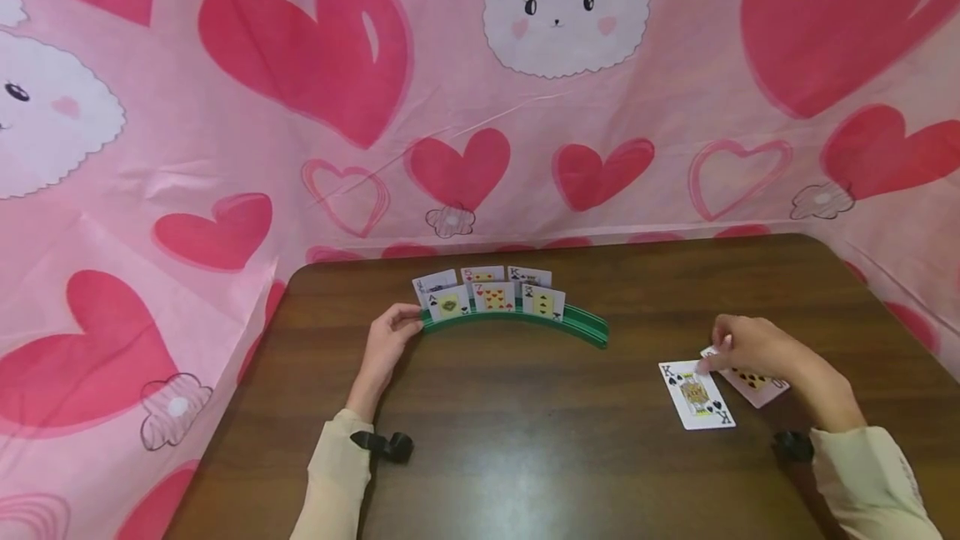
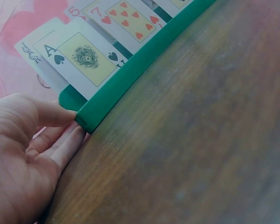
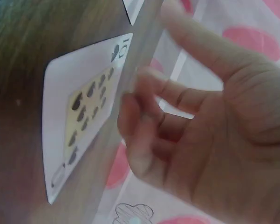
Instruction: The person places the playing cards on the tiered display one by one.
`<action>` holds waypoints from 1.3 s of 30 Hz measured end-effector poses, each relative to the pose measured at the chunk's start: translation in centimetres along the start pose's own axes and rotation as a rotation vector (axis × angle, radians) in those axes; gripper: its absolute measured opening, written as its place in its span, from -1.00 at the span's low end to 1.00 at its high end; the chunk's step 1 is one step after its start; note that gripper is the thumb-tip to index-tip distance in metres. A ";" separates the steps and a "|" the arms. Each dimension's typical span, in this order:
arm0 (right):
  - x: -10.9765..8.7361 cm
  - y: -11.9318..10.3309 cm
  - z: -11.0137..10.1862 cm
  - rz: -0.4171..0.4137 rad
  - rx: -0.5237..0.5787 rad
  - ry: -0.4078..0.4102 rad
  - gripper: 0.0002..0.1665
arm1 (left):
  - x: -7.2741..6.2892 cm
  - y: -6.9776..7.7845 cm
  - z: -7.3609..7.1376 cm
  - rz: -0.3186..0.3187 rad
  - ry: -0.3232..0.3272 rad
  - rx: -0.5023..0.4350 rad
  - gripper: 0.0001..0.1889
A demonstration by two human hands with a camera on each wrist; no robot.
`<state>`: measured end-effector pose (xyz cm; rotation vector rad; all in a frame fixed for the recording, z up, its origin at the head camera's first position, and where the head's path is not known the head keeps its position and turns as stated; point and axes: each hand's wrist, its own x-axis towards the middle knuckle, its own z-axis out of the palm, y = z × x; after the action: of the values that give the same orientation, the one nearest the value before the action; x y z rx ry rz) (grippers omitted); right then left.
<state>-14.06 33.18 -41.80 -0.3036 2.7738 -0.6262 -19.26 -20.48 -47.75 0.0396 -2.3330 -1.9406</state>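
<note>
A curved green card holder [image 1: 587,324] stands on the table, with playing cards upright in two rows. Its front row has an ace of spades [image 2: 86,58], a seven of hearts [image 2: 123,21] and a black-pipped card [image 1: 543,302]. Behind them stand a joker [image 1: 435,280], a red five [image 1: 482,273] and a king [image 1: 529,276]. My left hand [image 1: 390,342] pinches the holder's left end between thumb and fingers. At the right, my right hand [image 1: 772,354] is over a ten of spades [image 3: 86,109], fingers loosely curled around nothing, thumb near a king of spades [image 1: 696,397].
The brown wooden table [image 1: 525,457] has rounded far corners. Pink cloth [image 1: 225,107] printed with hearts hangs behind it and along its sides. Each wrist wears a black strap with a small camera [image 1: 397,447].
</note>
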 end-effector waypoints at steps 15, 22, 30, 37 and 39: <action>1.2 -0.1 1.3 -0.134 0.022 0.102 -0.55 | 0.1 0.5 0.0 -0.033 -0.012 -0.022 -0.75; 1.2 0.4 1.0 -0.137 0.041 0.092 -0.52 | -1.5 3.2 -0.2 -0.006 -0.048 -0.021 -0.78; 1.0 0.9 1.1 -0.212 0.151 0.163 -0.80 | -1.2 2.5 -0.1 -0.035 -0.036 -0.002 -0.77; 0.7 0.5 0.4 -0.150 0.394 0.139 -0.74 | -0.1 0.3 -0.1 -0.032 -0.021 -0.006 -0.76; 0.6 0.4 0.3 -0.118 0.467 0.160 -0.67 | -0.1 0.1 -0.1 -0.025 -0.022 -0.006 -0.76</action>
<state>-14.60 33.28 -42.36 -0.3253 2.6586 -1.3468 -19.17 -20.59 -47.65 0.0480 -2.3513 -1.9698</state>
